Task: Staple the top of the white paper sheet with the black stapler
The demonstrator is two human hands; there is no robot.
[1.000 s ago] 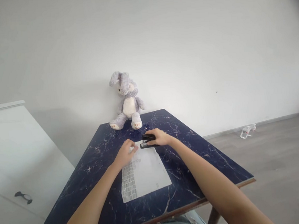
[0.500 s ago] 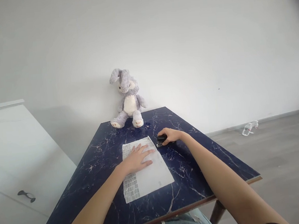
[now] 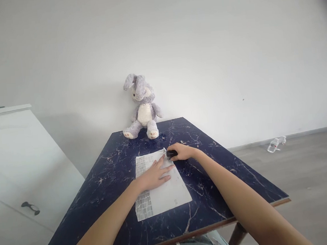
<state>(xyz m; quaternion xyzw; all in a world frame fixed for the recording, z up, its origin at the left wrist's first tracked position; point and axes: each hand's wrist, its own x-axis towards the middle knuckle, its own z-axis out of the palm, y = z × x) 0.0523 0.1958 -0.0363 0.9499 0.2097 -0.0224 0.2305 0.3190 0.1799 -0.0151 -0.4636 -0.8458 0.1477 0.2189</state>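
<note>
My left hand (image 3: 155, 176) lies on the sheets of paper (image 3: 169, 197), fingers spread, its index finger pointing to the far right corner. The paper is white with a grey printed band along its left side. At that far right corner my right hand (image 3: 180, 151) is wrapped around a black stapler (image 3: 171, 154). The stapler's front end overlaps the paper's edge; whether its jaws are pressed together I cannot tell. Part of the stapler is hidden under my fingers.
A plush rabbit (image 3: 144, 109) sits at the far end of the dark blue marbled table (image 3: 106, 183), against the wall. To the left stands a white cabinet (image 3: 41, 154) with a dark handle. A clear plastic bottle (image 3: 276, 144) lies on the floor at right.
My right hand has moved left with the stapler, from beside the paper onto its far right corner. My left hand stays on the paper, its index finger shifted toward the corner.
</note>
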